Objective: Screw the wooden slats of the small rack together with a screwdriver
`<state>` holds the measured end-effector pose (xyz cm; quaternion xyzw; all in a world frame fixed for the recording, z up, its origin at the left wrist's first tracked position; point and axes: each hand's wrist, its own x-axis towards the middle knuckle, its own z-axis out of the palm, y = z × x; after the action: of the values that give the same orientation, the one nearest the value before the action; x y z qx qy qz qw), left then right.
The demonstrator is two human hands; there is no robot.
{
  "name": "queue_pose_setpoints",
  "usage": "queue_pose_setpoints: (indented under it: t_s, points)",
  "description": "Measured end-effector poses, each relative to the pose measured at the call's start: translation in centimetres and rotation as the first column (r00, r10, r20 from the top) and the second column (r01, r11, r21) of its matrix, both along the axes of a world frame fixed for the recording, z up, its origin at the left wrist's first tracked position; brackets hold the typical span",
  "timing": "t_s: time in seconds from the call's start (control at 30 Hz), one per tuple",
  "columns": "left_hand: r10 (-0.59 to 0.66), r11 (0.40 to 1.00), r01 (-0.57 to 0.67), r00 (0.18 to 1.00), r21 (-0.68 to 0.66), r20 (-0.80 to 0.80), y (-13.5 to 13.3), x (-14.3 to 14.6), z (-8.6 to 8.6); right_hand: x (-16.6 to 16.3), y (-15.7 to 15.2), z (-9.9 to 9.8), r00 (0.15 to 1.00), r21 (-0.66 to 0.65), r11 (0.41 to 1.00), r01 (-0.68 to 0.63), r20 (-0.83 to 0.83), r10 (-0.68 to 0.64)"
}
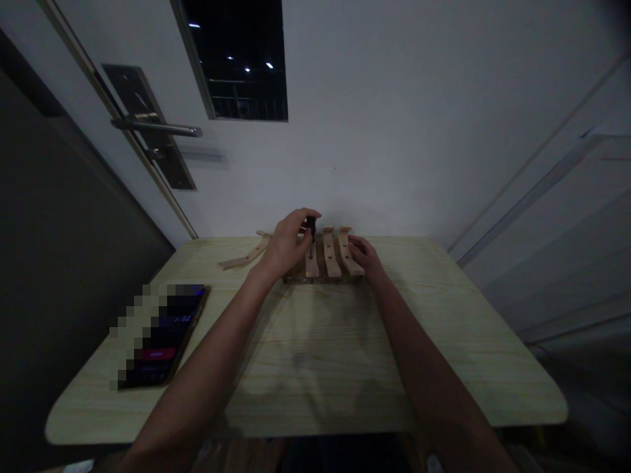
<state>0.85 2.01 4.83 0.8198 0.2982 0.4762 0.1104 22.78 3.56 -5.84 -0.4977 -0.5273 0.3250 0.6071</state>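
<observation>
A small wooden rack of curved slats (331,257) lies at the far middle of a light wooden table (315,355). My left hand (288,244) is closed around a small dark tool (311,227) held upright over the leftmost slat. My right hand (363,256) rests on the right side of the rack, fingers curled against the outer slat. A loose curved wooden slat (245,256) lies on the table to the left of the rack.
A phone (165,336) with a lit screen lies near the table's left edge. A white wall stands right behind the table. A door with a metal lever handle (158,128) is at the left. The room is dim.
</observation>
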Motion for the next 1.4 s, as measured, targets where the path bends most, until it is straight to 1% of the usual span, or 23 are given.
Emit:
queue_pose_setpoints:
  t_s: [0.13, 0.37, 0.53, 0.67, 0.77, 0.93, 1.13, 1.3, 1.4]
  points:
    - [-0.022, 1.000, 0.022, 1.000, -0.002, 0.013, -0.14, 0.08, 0.13, 0.04, -0.09, 0.02, 1.000, -0.012, 1.000, -0.020, -0.013, 0.020]
    - [-0.010, 0.999, 0.011, 0.999, -0.035, 0.038, -0.25, 0.25, 0.07, -0.02, 0.15, -0.15, 0.998, -0.014, 0.999, -0.034, -0.051, 0.033]
    - [-0.019, 1.000, 0.019, 1.000, 0.001, -0.019, -0.55, 0.21, 0.30, 0.08, 0.22, -0.13, 0.999, -0.030, 0.999, -0.026, -0.041, 0.024]
    - [0.010, 0.999, -0.009, 0.999, 0.032, -0.041, -0.47, 0.20, 0.42, 0.10, 0.03, 0.11, 0.999, -0.031, 0.999, -0.029, -0.027, 0.028]
    - [0.011, 0.999, -0.010, 1.000, 0.032, -0.019, -0.28, 0.33, 0.29, 0.03, -0.08, 0.18, 0.999, -0.029, 0.999, -0.037, -0.032, 0.036]
    - [-0.006, 1.000, 0.007, 1.000, -0.010, 0.026, -0.16, 0.47, -0.02, -0.08, -0.22, 0.06, 0.999, -0.011, 0.999, -0.034, -0.026, 0.034]
    - [0.012, 1.000, -0.012, 0.997, 0.000, 0.072, -0.01, 0.39, -0.30, 0.03, -0.19, 0.01, 1.000, -0.024, 0.999, -0.021, 0.004, 0.021]
    - [0.016, 1.000, -0.017, 1.000, 0.009, 0.022, -0.09, 0.45, -0.31, 0.02, -0.21, 0.11, 1.000, -0.040, 0.999, -0.013, -0.020, 0.012]
    - [0.064, 0.997, -0.063, 0.998, 0.051, -0.026, -0.25, 0.42, -0.20, -0.01, -0.21, 0.13, 1.000, -0.032, 0.999, -0.025, -0.018, 0.024]
